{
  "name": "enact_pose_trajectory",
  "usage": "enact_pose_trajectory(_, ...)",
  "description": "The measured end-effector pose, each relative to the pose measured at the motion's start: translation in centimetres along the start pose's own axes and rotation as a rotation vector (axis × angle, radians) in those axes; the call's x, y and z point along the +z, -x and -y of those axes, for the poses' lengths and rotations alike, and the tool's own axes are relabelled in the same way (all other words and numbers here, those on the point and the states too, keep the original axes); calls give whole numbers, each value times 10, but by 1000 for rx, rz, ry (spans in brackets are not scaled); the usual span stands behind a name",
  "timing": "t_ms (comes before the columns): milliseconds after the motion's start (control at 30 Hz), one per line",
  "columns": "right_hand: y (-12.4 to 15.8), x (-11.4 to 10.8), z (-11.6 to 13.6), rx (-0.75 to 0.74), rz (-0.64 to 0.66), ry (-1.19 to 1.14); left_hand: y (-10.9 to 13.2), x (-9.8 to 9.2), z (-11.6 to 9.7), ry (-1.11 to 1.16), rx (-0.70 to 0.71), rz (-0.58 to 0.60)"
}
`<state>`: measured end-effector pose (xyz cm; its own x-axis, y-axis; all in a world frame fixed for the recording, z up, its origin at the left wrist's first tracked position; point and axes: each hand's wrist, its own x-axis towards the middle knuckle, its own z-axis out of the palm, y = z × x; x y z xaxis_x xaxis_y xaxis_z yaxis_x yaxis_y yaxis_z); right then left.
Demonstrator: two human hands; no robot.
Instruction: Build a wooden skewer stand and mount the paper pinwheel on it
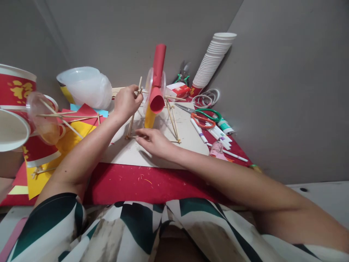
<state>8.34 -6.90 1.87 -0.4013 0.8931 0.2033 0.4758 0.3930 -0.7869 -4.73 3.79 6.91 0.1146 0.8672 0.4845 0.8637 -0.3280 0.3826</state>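
Observation:
A frame of thin wooden sticks (173,122) stands on a white board (122,156). Between its uprights sits a wheel with clear plastic discs (149,82) and rolled paper tubes, a red paper tube (159,69) on top and a yellow paper piece (149,118) below. My left hand (127,102) is closed around the stick joint at the upper left of the frame. Lower down, my right hand (156,142) pinches the front base stick near its left corner; its fingertips partly cover the stick.
Left are red paper cups (17,87), a second stick piece with a clear disc (43,118), yellow paper (79,131) and a plastic bag (87,87). Right are scissors (201,114), markers (198,131), a tape roll (207,98), pliers (184,74) and stacked cups (212,60) by the wall.

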Motion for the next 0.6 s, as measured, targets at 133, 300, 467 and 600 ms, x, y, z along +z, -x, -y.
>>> enact_pose_trajectory(133, 30, -68, 1, 37, -24, -56, 0, 4, 5, 25, 25, -26)
enact_pose_trajectory(300, -4, -139, -69, 309, -327, 424, -1, 10, 6, 42, 16, -38)
enact_pose_trajectory(467, -59, -139, -133, 335, -189, 564, 0, 14, 6, 80, 28, -57)
enact_pose_trajectory(600, -85, -123, -153, 290, -186, 569, 1, 17, 7, 90, 49, -84)
